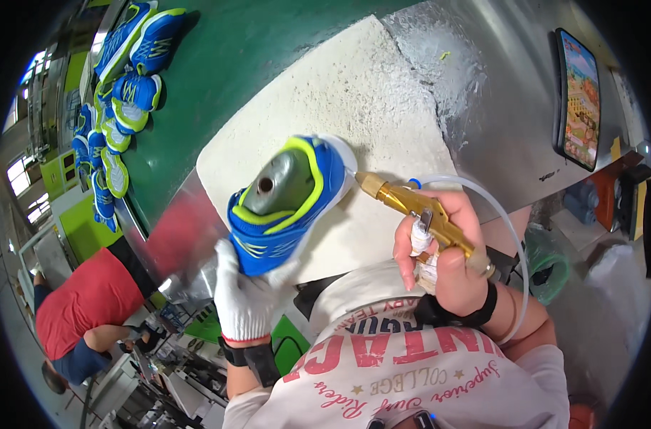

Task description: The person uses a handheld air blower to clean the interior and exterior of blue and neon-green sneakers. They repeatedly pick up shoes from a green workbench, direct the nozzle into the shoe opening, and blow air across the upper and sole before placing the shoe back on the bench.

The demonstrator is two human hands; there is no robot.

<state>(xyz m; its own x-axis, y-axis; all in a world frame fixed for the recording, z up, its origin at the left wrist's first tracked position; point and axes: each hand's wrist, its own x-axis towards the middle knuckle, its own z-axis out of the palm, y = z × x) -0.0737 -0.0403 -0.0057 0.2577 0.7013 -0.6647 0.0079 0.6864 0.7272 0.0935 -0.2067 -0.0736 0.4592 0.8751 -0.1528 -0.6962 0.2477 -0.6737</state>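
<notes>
A blue running shoe (268,242) with lime-green trim and a white sole lies tilted over the white board. Inside its opening sits a dark green shoe last (288,177) with a round hole in its top. My left hand (244,306), in a white knit glove, grips the near end of the shoe; part of its fingers is hidden beneath. My bare right hand (455,275) is wrapped round a brass-coloured spray gun (402,200), white tape on some of its fingers. The gun's nozzle points at the shoe's sole edge, very close to it. A clear hose (510,223) curves round the right wrist.
A worn white board (339,82) covers part of the metal bench (508,93). Beyond it runs a green surface (222,53), with several blue-and-lime shoes (136,100) along its left side. A phone (580,100) lies at the right. Another person (89,304) in red bends at far left.
</notes>
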